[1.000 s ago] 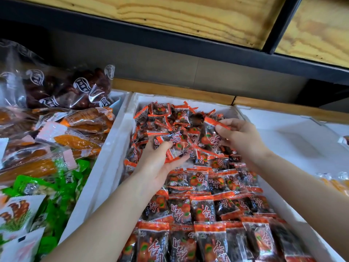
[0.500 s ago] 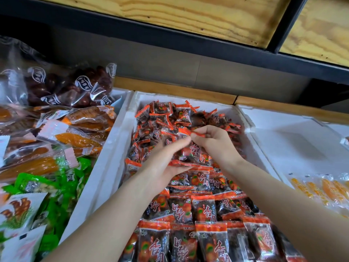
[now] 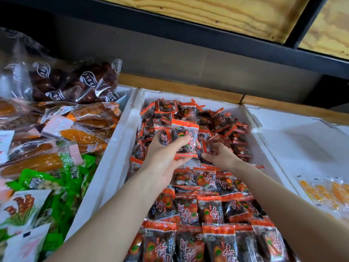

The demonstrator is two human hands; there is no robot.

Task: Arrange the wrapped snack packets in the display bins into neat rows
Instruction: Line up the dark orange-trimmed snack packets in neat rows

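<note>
A white foam bin (image 3: 120,144) holds several small orange-and-black snack packets. Those near me (image 3: 209,210) lie in neat rows; those at the far end (image 3: 222,123) lie in a loose heap. My left hand (image 3: 162,157) is raised over the middle of the bin and grips a small stack of packets (image 3: 184,137), its thumb across their front. My right hand (image 3: 220,155) is lower, just right of the stack, fingers curled into the loose packets; what it holds is hidden.
A left bin (image 3: 56,140) is piled with orange, green and dark wrapped snacks. A right white bin (image 3: 294,140) is mostly bare, with yellow packets (image 3: 324,193) at its near end. A dark shelf frame (image 3: 207,35) and wooden board hang overhead.
My left hand has lifted and now grips a stack of packets. My right hand has left the packet top and dropped down to the right into the loose heap.
</note>
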